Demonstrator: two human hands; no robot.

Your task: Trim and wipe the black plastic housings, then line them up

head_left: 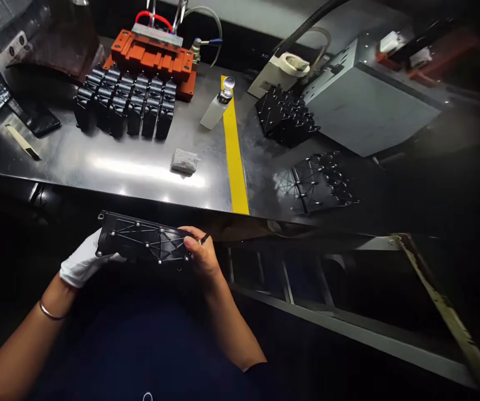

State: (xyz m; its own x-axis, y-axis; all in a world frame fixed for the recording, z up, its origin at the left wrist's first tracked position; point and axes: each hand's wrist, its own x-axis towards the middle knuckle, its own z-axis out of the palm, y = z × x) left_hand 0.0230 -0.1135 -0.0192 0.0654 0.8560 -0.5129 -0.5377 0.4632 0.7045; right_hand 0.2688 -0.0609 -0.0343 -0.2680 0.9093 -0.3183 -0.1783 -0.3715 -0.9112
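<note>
Both hands hold a black ribbed plastic housing [131, 236] in front of my body, just off the table's front edge. Its flat face with crossing ribs and small round bosses is turned toward me. My left hand [83, 259], in a white glove, grips the left end from behind and below, its fingers partly hidden. On the right end, my bare right hand [202, 250] closes with the thumb on the face and the fingers behind. A thin dark piece [204, 238] sticks out by the right fingers; I cannot tell what it is.
On the metal table [140, 172] stand a row of black housings [127, 106], an orange fixture [152, 55], a pump bottle [217, 106] and a folded grey cloth [185, 161]. Right of the yellow tape [235, 156] are more black parts [285, 117] and a grey metal box [373, 94].
</note>
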